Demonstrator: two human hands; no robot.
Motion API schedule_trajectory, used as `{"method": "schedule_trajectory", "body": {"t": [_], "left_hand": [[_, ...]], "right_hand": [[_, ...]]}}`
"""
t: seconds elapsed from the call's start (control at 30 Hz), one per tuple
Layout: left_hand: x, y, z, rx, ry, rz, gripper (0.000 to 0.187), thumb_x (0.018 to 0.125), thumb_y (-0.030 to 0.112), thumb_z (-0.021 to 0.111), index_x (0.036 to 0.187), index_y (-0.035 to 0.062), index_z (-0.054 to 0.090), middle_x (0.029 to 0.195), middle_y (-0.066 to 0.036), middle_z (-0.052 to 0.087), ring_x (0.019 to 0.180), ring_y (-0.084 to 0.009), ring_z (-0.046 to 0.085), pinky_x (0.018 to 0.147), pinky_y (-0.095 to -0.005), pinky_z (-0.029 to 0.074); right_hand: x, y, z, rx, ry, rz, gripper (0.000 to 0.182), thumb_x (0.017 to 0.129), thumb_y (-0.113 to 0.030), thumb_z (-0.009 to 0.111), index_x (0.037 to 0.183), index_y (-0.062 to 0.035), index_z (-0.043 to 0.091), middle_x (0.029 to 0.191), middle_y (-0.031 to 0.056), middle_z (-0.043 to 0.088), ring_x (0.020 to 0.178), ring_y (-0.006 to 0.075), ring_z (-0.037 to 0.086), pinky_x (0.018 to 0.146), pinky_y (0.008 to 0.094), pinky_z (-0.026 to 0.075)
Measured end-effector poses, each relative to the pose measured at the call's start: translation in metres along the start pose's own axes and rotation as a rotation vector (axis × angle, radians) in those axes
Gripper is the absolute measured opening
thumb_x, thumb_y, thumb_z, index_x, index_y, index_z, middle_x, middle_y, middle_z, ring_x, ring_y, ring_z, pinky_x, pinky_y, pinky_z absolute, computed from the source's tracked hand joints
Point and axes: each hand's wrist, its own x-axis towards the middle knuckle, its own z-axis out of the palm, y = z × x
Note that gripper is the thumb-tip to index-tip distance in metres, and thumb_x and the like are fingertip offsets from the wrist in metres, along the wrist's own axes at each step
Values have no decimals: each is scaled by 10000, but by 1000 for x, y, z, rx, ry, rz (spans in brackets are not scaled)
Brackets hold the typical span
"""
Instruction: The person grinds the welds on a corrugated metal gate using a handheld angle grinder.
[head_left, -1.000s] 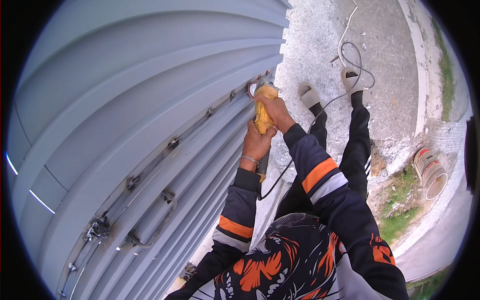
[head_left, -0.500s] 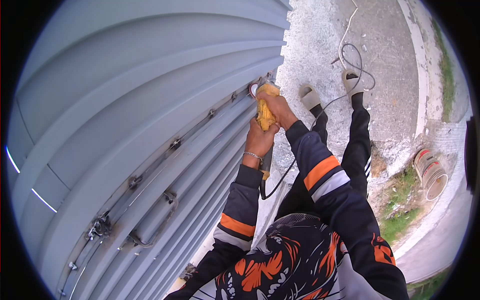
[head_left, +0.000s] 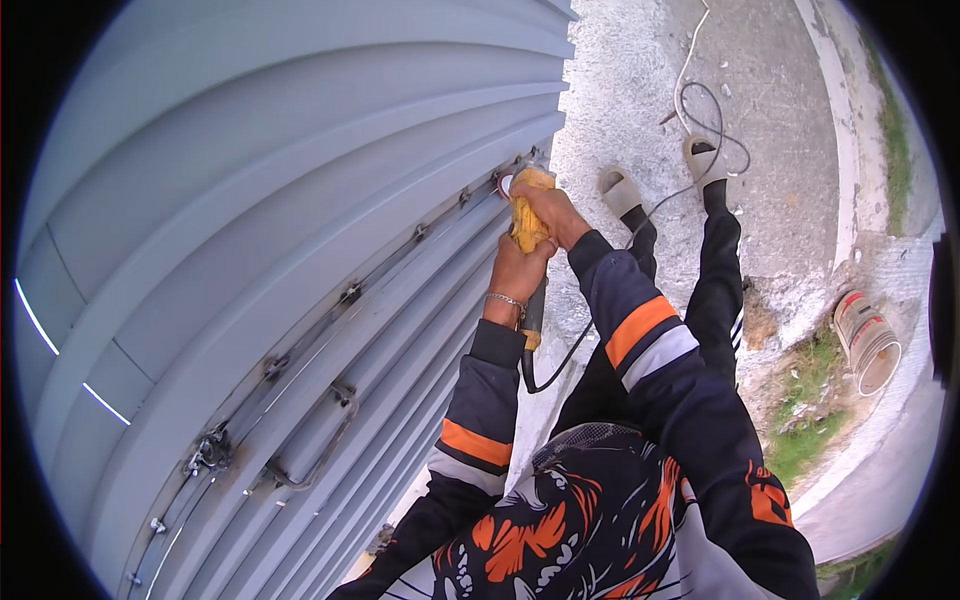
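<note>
Both hands hold a yellow angle grinder. My left hand grips its rear body, near the dark tail where the cord comes out. Farther forward, my right hand is wrapped round the body close to the head. The grinder's disc is right at the seam of a grey ribbed metal gate. Small dark weld spots or fittings run along that seam. A latch and a bent-bar handle sit lower on the gate.
The grinder's cord loops past my sandalled feet and meets a white cable on the concrete ground. On the right a worn bucket lies on its side by a strip of grass.
The view has shifted slightly, so the gate's lower fittings and the bucket appear a little displaced. Both hands keep their hold on the grinder, its disc still at the seam.
</note>
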Motion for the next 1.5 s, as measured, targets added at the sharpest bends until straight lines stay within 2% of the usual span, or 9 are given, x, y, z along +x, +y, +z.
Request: {"method": "schedule_trajectory", "body": {"t": [0.07,0.17,0.47,0.87,0.93,1.0,1.27,1.37,1.5], "left_hand": [[4,-2,0,-40,-65,75,689,837,366,784,1214,-147,522,994,-182,708,828,-236,697,759,-358,552],[-1,-10,10,72,144,85,664,841,358,787,1196,-136,523,951,-162,698,758,-216,683,698,-344,548],[5,-7,7,15,91,-27,607,851,336,785,1164,-117,530,923,-149,686,742,-197,682,654,-328,550],[72,-40,61,70,99,63,461,853,272,781,1089,-73,588,851,-101,686,619,-169,663,560,-326,538],[88,-45,59,25,-10,4,652,814,351,786,1178,-128,536,1038,-251,693,921,-334,697,808,-389,541],[99,-46,55,-7,-59,-28,743,794,389,793,1216,-156,514,1120,-320,699,1056,-408,718,920,-418,546],[100,-31,51,-16,-26,-75,689,799,368,801,1179,-138,530,1030,-267,705,915,-338,727,823,-404,559],[100,-36,55,64,79,4,542,846,316,799,1118,-86,557,853,-123,682,606,-185,662,551,-343,531],[103,-39,56,-11,77,34,554,840,326,799,1118,-90,561,853,-122,683,613,-188,668,551,-341,534]], "right_hand": [[3,1,0,7,40,-22,566,776,-331,810,1065,135,670,906,159,702,726,258,707,641,385,572],[5,5,-4,4,23,-30,573,772,-334,810,1071,134,672,918,158,704,745,258,710,656,384,573],[6,0,0,-25,25,18,551,789,-345,800,1058,120,676,922,157,711,737,252,712,659,376,569],[56,5,-51,50,85,-24,453,827,-310,800,1023,74,660,837,124,681,642,243,685,570,384,568],[60,1,-48,36,65,-11,451,828,-313,799,1027,68,662,842,123,685,645,241,685,573,383,567],[78,3,-47,15,54,-3,450,831,-319,797,1032,62,666,850,122,689,649,240,685,582,381,567],[120,24,-50,-106,94,-62,570,782,-411,776,1015,104,707,914,167,725,757,269,715,680,381,559],[108,13,-48,-92,98,-33,574,780,-407,775,1005,117,703,913,171,725,757,272,714,683,379,558],[99,6,-44,-66,98,-33,454,813,-309,782,1024,77,675,859,121,686,682,236,676,622,364,562]]}}
